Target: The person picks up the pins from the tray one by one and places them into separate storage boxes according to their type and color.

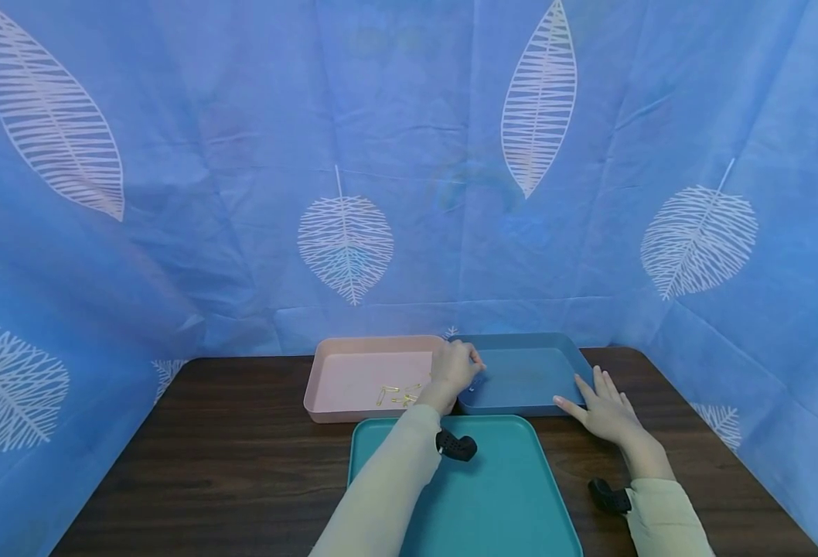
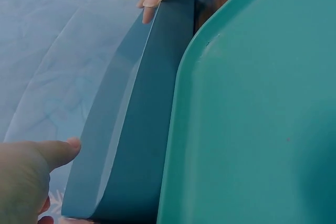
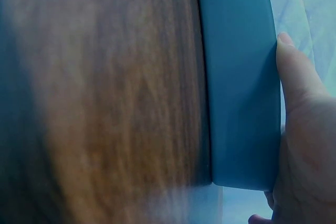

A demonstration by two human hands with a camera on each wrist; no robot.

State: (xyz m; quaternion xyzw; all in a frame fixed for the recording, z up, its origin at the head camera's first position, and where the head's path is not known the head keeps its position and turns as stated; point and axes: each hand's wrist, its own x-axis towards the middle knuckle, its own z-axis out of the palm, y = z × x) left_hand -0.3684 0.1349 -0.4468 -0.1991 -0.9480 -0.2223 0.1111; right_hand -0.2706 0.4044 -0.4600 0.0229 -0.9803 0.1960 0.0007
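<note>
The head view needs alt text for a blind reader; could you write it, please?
A person's left hand is over the adjacent edges of a pink tray with gold safety pins and a blue tray, whose right side the right hand touches. A teal tray lies nearer on the dark wooden table; leaf-print blue cloth hangs behind.

Table [image 1: 263,464]: dark brown, wood-grain top, rounded back corners; grain partly blurred in right wrist view. Teal tray [image 1: 499,495] lies flat near the middle of the table, between its left and right edges; low raised rim, rounded far corners, near end out of view. Blue cloth [image 1: 423,93] hangs behind the back edge and along both sides; creased, white leaf prints. Slender leaf print [image 1: 54,116] high beyond the back left corner; rounded leaf print [image 1: 345,246] above the back edge, left of its middle; second rounded print [image 1: 699,241] above the back right corner.
</note>
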